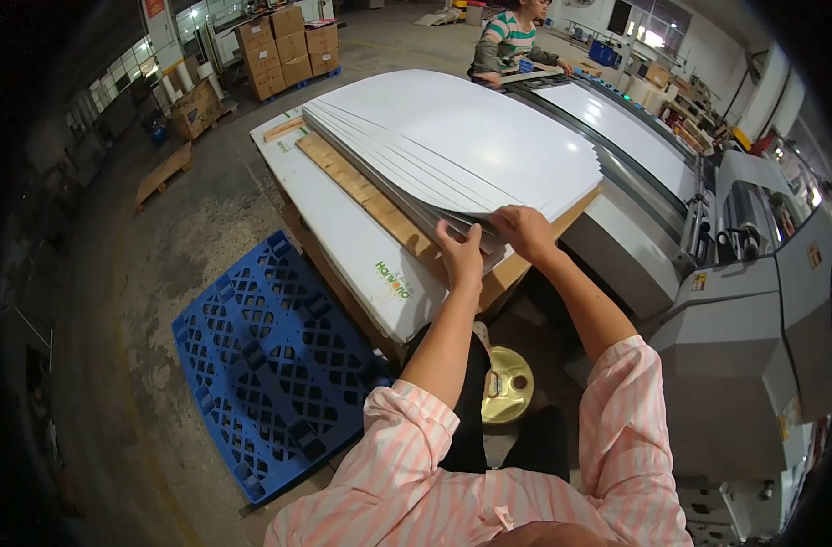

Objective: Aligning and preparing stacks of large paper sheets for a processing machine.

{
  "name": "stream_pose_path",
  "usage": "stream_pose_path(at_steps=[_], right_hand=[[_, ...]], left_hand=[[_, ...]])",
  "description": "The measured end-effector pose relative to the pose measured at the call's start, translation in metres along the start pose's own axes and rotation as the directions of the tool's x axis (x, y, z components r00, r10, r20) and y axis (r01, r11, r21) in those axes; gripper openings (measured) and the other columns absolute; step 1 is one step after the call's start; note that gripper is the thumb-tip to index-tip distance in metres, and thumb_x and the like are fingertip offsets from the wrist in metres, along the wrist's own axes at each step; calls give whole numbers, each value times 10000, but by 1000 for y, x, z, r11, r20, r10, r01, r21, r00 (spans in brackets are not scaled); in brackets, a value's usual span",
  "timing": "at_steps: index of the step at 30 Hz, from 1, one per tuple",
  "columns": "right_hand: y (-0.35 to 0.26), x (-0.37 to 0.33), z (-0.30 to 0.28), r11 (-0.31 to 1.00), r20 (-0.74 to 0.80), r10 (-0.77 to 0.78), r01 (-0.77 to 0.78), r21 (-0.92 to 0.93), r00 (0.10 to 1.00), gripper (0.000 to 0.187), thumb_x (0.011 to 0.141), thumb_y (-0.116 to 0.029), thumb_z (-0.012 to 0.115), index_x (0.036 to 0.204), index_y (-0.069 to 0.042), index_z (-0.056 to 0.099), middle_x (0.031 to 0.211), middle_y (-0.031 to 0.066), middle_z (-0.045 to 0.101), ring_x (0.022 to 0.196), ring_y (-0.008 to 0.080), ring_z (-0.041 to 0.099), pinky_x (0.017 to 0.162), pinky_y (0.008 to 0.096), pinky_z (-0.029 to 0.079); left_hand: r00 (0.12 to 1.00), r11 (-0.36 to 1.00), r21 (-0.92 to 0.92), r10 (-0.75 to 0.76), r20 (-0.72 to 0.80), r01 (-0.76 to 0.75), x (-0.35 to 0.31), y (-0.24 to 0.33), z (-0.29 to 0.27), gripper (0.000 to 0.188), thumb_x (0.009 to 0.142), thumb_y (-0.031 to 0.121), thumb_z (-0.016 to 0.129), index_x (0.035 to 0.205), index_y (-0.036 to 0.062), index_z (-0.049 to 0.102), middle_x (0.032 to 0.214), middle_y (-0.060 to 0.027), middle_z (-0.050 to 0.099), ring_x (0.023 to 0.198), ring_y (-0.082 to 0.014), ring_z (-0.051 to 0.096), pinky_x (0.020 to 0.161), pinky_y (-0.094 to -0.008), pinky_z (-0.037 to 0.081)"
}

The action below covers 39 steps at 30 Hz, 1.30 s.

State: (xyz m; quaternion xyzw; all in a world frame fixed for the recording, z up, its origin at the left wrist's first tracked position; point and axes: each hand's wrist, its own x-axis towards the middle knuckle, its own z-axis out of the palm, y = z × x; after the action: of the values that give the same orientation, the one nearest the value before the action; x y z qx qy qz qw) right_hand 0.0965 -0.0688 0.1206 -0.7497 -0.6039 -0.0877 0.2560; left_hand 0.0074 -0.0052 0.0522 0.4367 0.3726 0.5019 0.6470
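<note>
A fanned stack of large white sheets (452,128) lies in front of me, its edges staggered along the left side and its near corner slightly raised. My right hand (523,232) pinches the near corner of the upper sheets, with the fingertips partly hidden. Just left of it, my left hand (462,255) is held up against the sheet edges, thumb and fingers apart. Under the stack run a wooden strip (366,193) and a white printed board (334,228).
A blue plastic pallet (279,365) lies on the floor at left. A grey machine with a flat bed (626,264) stands close on the right. A gold round-topped can (507,387) is by my legs. Beyond the stack is another person (507,46); stacked cartons (288,50) stand farther back.
</note>
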Motion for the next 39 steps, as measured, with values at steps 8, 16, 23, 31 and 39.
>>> stream_pose_path(at_steps=[8, 16, 23, 31, 39], right_hand=[[-8, -2, -13, 994, -360, 80, -100, -35, 929, 155, 846, -222, 540, 802, -94, 617, 742, 99, 587, 717, 307, 535, 604, 408, 422], [4, -20, 18, 991, -51, 124, -126, -41, 991, 161, 826, -212, 539, 830, -79, 628, 791, 98, 614, 774, 319, 569, 661, 409, 448], [6, -21, 25, 979, 7, 170, -168, -115, 985, 217, 841, -252, 521, 882, -78, 644, 841, 94, 625, 819, 312, 566, 686, 404, 464], [-4, -23, 4, 998, -102, -62, 59, -35, 993, 260, 838, -277, 523, 913, -58, 642, 882, 127, 623, 861, 310, 557, 726, 392, 457], [-4, 20, -19, 958, -163, 256, -228, 175, 953, 167, 815, -185, 564, 891, -50, 628, 769, 154, 616, 717, 330, 592, 614, 376, 449]], left_hand=[[910, 953, -83, -251, 329, 293, -4, 6, -5, 214, 851, 95, 454, 744, -61, 554, 705, -72, 557, 620, -161, 570, 594, -299, 536], [941, 988, -5, -144, 305, 153, -10, 14, -9, 143, 798, 86, 524, 722, -26, 572, 664, -34, 520, 629, -115, 502, 575, -288, 459], [916, 974, -47, -193, 351, 223, 0, -2, -10, 160, 824, 133, 538, 767, -12, 575, 711, -39, 526, 664, -131, 523, 596, -297, 506], [918, 914, -222, -270, 291, 340, -7, 15, -1, 387, 892, 364, 483, 1066, 25, 555, 933, -90, 557, 812, -183, 569, 662, -318, 521], [912, 967, -10, -237, 334, 255, 2, -1, -8, 227, 863, 25, 420, 1022, -37, 570, 931, -109, 540, 789, -195, 570, 607, -318, 571]])
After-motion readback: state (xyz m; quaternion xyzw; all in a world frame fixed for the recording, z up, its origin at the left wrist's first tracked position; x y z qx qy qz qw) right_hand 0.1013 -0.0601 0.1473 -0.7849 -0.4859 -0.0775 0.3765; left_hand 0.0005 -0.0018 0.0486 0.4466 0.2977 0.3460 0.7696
